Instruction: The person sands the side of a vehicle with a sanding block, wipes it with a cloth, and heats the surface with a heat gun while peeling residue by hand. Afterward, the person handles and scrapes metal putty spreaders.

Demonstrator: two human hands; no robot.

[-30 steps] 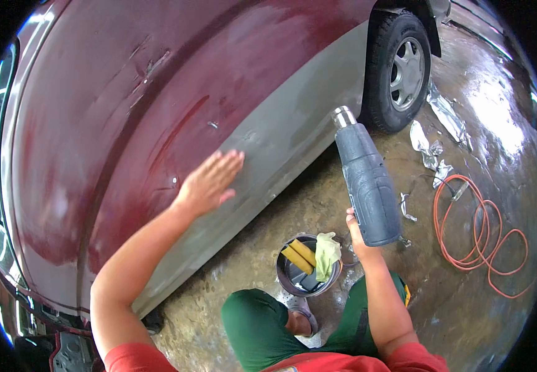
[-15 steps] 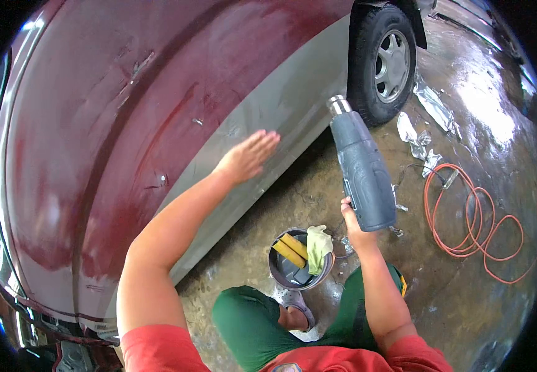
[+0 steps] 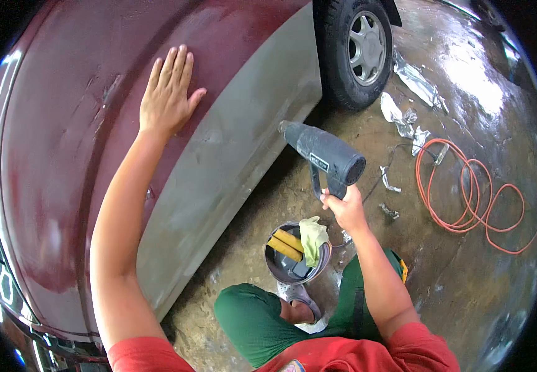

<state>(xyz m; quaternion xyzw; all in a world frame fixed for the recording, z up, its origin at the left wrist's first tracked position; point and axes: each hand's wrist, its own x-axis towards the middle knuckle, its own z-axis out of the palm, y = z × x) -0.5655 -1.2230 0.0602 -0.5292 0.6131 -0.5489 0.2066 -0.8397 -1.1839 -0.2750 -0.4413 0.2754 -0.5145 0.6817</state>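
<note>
My left hand lies flat on the dull maroon side panel of a car, fingers stretched out and thumb apart. The panel has scuffed, scratched paint and a grey lower section. In my right hand is a dark grey heat gun, gripped by its handle. Its metal nozzle points up and left at the grey lower section, apart from it as far as I can tell. The palm of my left hand is hidden.
A bucket with yellow blocks and a pale green cloth stands by my feet. The car's wheel is ahead. Crumpled foil pieces and a coiled orange cord lie on the wet floor to the right.
My left hand has moved up and left onto the maroon part of the panel. The heat gun has swung round, its nozzle turning left and down toward the grey section.
</note>
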